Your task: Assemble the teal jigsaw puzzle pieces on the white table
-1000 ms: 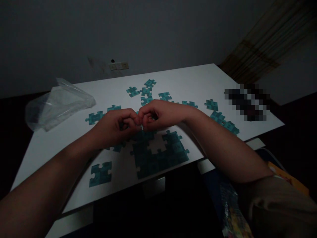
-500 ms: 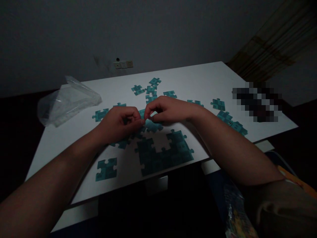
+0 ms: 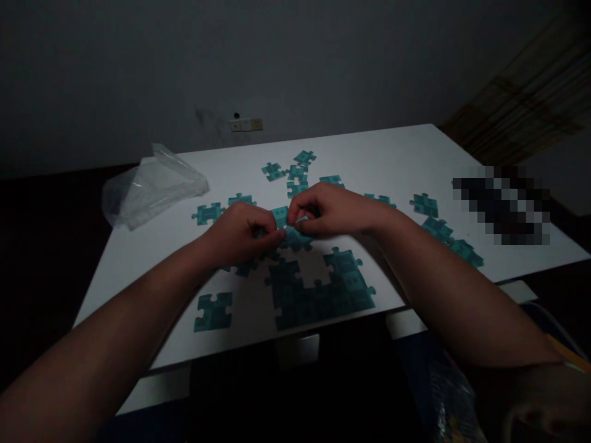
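While dim light keeps the room's grey wall dark, the white table (image 3: 378, 154) stands out as the broadest thing, its near edge running just below a joined block of teal puzzle pieces (image 3: 323, 292) that encloses a bare white gap. To the far left lies a crumpled clear plastic bag (image 3: 152, 187), and a blurred dark object sits at the right edge. Loose teal pieces are scattered across the far middle and right of the table, with a joined pair (image 3: 213, 311) lying alone near the left front. Above the block, the left hand (image 3: 242, 234) and the right hand (image 3: 330, 210) meet fingertip to fingertip, both curled and pinching a small teal piece (image 3: 282, 216) between them, just above the tabletop and beyond the block's far edge. How each finger sits on it is hard to tell in the gloom. A wall socket (image 3: 246, 125) shows behind the table.
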`<state>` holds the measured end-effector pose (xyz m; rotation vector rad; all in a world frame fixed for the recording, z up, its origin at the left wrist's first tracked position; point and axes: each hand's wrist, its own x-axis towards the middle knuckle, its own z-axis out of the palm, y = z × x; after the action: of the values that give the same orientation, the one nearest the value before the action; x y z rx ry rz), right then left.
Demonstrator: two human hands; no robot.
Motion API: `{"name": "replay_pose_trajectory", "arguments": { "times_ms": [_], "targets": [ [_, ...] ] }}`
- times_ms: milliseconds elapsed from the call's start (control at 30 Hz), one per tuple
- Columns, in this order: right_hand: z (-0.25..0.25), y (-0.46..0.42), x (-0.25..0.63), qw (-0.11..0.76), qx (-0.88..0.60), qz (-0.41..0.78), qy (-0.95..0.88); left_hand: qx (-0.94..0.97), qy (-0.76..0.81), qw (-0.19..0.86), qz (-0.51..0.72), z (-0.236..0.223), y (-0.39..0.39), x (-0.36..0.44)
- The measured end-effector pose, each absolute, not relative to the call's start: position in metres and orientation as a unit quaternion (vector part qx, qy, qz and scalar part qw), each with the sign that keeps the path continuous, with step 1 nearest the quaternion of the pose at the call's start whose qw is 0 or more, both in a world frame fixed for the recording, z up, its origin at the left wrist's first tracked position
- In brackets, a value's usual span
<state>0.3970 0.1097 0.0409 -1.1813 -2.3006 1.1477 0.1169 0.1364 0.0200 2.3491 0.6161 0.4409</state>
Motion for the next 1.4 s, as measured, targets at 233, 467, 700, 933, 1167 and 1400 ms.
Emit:
{"name": "replay_pose_trajectory", "arguments": {
  "times_ms": [233,467,700,933,1167,1400],
  "targets": [
    [0.043,0.106,0.404,0.120,-0.408,0.420,-0.802,0.944,0.204,0.216,0.142,0.021,0.138,0.118],
    [0.040,0.106,0.402,0.161,-0.419,0.382,-0.808,0.953,0.181,0.190,0.150,0.017,0.141,0.119],
    [0.024,0.121,0.405,0.303,-0.544,0.167,-0.765,0.940,0.267,0.133,0.167,0.013,0.150,0.115],
    [0.022,0.123,0.412,0.336,-0.604,0.014,-0.722,0.931,0.316,0.123,0.134,0.009,0.153,0.114],
    [0.101,0.078,0.437,0.347,-0.572,-0.107,-0.735,0.921,0.366,0.103,0.081,0.013,0.144,0.119],
    [0.093,-0.012,0.459,0.192,-0.605,0.056,-0.771,0.915,0.373,0.129,0.082,0.015,0.138,0.124]
  ]
}}
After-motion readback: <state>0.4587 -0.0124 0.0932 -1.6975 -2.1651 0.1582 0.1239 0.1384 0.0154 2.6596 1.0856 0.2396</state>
